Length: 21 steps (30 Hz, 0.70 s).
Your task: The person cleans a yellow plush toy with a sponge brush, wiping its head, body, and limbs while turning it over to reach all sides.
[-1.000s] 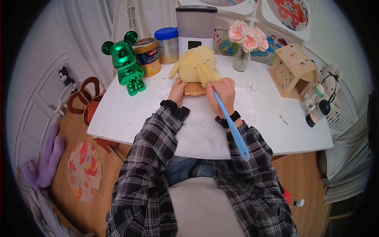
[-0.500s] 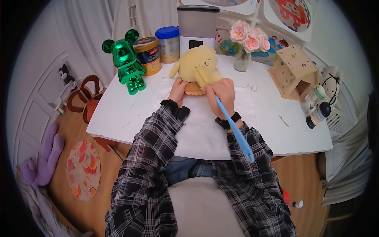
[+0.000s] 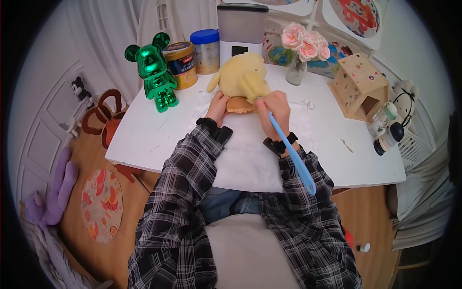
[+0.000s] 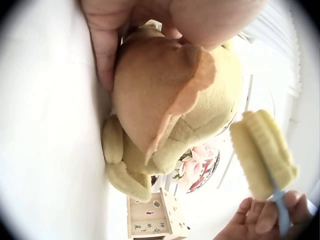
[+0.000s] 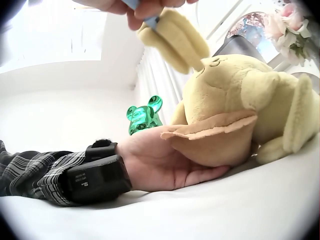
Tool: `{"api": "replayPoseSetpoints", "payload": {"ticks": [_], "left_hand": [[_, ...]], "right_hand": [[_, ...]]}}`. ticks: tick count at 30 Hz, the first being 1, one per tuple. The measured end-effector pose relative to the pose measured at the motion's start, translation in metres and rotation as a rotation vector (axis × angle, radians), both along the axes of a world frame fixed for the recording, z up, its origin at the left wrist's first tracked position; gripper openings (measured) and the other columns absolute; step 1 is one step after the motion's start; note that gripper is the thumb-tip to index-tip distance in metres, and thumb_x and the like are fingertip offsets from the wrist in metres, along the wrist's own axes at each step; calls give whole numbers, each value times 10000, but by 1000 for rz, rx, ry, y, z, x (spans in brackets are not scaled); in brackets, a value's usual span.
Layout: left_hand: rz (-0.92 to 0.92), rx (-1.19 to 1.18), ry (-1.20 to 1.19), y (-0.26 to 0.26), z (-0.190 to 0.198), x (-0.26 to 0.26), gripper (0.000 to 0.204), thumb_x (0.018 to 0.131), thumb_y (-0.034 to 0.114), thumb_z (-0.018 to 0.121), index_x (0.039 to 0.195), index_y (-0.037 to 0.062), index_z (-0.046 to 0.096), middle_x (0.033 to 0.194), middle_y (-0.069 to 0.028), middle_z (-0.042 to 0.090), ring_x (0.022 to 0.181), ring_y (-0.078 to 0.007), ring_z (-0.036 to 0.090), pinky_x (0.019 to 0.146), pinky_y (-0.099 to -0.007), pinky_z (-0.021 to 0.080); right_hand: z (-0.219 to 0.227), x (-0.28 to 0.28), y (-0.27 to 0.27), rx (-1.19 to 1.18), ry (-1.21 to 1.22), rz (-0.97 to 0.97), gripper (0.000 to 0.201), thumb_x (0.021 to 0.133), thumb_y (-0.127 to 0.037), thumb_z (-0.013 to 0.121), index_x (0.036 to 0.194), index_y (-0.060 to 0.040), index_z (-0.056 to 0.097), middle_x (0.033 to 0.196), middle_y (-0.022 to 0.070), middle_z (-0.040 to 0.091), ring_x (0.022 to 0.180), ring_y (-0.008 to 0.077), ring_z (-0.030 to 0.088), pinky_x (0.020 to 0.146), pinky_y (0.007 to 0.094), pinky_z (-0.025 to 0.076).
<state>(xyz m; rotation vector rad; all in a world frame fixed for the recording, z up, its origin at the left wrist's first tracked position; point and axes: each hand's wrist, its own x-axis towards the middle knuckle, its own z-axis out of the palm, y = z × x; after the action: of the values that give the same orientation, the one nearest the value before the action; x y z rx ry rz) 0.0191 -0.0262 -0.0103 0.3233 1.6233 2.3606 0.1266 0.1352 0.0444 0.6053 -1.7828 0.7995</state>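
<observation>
A yellow plush toy point(image 3: 239, 72) with a brown scalloped cap point(image 5: 215, 142) lies on a white cloth. My left hand point(image 3: 218, 107) grips it by the cap; in the left wrist view the fingers and thumb reach along both sides of the brown part point(image 4: 155, 82). My right hand point(image 3: 275, 114) holds a sponge brush by its blue handle point(image 3: 294, 154), which points back over the right forearm. The brush's pale yellow ridged sponge head point(image 4: 270, 150) is close to the toy's face; in the right wrist view the sponge point(image 5: 182, 42) meets the face's edge.
On the white table point(image 3: 139, 137) stand a shiny green bear figure point(image 3: 155, 72), a gold tin point(image 3: 181, 65), a blue-lidded can point(image 3: 206, 50) and a clear-topped container point(image 3: 242, 29). A vase of pink roses point(image 3: 304, 45), a wooden house point(image 3: 360, 86) and bottles point(image 3: 389, 137) stand at right.
My right hand has shifted slightly right, and the brush's handle end has swung right with it. The toy's face has turned more to the right; the left hand still grips the cap.
</observation>
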Motion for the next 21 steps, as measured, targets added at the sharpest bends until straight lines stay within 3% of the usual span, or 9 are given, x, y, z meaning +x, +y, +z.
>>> {"api": "replayPoseSetpoints", "payload": {"ticks": [4, 7, 8, 12, 15, 18, 21], "left_hand": [[-32, 104, 28, 0, 5, 4, 305, 970, 166, 432, 1257, 70, 469, 1182, -82, 584, 1044, -170, 606, 856, -329, 525], [-32, 82, 21, 1, 9, 8, 309, 969, 168, 438, 1259, 66, 467, 1188, -87, 582, 1045, -171, 606, 851, -326, 527], [-25, 51, 13, 1, 11, 10, 309, 969, 170, 442, 1259, 65, 466, 1191, -89, 581, 1046, -172, 605, 851, -325, 527], [-4, 1, -20, 1, 0, -1, 302, 969, 178, 455, 1248, 64, 476, 1174, -89, 589, 1039, -169, 610, 841, -323, 532], [-2, 15, -7, 1, -3, -4, 290, 968, 168, 453, 1236, 63, 483, 1158, -89, 597, 1022, -166, 616, 836, -321, 533], [-12, 35, -1, 1, 0, 0, 282, 962, 150, 448, 1226, 60, 490, 1146, -87, 603, 1006, -165, 621, 827, -318, 533], [12, 18, -13, 1, 2, 1, 282, 954, 125, 444, 1221, 55, 495, 1148, -89, 604, 1009, -170, 619, 826, -318, 531]], "right_hand": [[-5, -3, -18, 168, -162, 257, 114, 737, -92, 691, 850, -89, 684, 773, 39, 624, 805, 248, 553, 748, 356, 428], [-12, -12, -14, 259, -100, 162, 86, 753, -110, 678, 838, -97, 687, 778, 34, 626, 819, 239, 553, 775, 360, 415], [-11, -14, -12, 230, -65, 78, 37, 768, -98, 644, 740, -89, 667, 704, 37, 599, 755, 235, 544, 767, 366, 395], [1, -3, 3, 17, 66, -17, 192, 757, -46, 598, 567, -67, 576, 569, 54, 505, 613, 246, 488, 711, 369, 372], [2, -2, 8, 27, 38, 23, 119, 755, -46, 614, 637, -64, 615, 602, 56, 529, 647, 250, 507, 729, 372, 385], [1, -3, -10, 42, -43, 191, 41, 749, -38, 629, 727, -65, 650, 643, 65, 561, 682, 260, 534, 746, 377, 400], [-2, -7, -10, 116, 1, 60, 73, 741, -34, 645, 799, -71, 668, 683, 74, 588, 728, 266, 555, 748, 383, 414]]}}
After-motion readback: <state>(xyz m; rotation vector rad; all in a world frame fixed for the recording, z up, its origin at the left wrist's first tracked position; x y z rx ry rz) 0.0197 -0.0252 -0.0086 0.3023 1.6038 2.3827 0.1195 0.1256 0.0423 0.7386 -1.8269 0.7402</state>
